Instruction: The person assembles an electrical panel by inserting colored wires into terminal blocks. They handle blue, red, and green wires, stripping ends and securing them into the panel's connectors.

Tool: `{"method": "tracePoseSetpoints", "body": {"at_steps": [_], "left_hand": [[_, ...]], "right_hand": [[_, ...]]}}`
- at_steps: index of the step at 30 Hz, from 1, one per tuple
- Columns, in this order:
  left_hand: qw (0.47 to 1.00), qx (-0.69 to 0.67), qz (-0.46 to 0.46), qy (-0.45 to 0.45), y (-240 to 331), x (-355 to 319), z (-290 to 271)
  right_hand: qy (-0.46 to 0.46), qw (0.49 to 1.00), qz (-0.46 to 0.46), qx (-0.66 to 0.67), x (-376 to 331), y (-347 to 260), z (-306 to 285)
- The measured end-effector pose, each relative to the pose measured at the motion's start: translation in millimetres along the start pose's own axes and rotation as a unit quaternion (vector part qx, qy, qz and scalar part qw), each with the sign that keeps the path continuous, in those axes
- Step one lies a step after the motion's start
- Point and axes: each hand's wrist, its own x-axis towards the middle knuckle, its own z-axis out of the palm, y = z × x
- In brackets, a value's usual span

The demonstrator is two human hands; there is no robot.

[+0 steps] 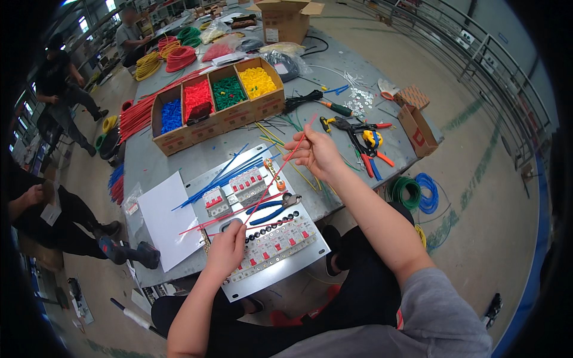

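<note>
A thin red wire (276, 174) runs slantwise between my two hands above a metal mounting plate (311, 249). My right hand (316, 154) pinches its upper part between thumb and forefinger, the other fingers loosely curled. Lower down, my left hand (227, 252) is closed around the wire's other end. Beneath the hands, the plate carries a row of circuit breakers (277, 246) along its near side and a larger breaker block (248, 185) farther back, with a smaller breaker (216, 203) beside it. Blue-handled pliers (268, 212) and more red wires lie across the plate.
A divided cardboard box (250, 113) holds blue, red, green and yellow caps. Crimping and cutting tools (367, 146) lie to the right. White paper (167, 224) and a cordless drill (143, 255) are at left. Wire coils (427, 192) rest on the floor; other people (57, 89) are at left.
</note>
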Motion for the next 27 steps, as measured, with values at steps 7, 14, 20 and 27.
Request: {"method": "tracePoseSetpoints", "body": {"at_steps": [7,14,20,27], "left_hand": [[0.999,0.033,0.014,0.012,-1,6,10],[0.996,0.083,0.004,0.011,-8,8,15],[1.0,0.0,-0.021,-0.017,-3,15,5],[0.999,0.043,0.009,-0.013,-10,9,4]], "right_hand": [[-0.073,0.997,0.027,-0.019,-8,34,24],[-0.08,0.994,0.046,-0.066,-30,63,56],[-0.062,0.995,-0.008,-0.082,-24,65,58],[-0.041,0.998,0.007,-0.048,-21,57,57]]}}
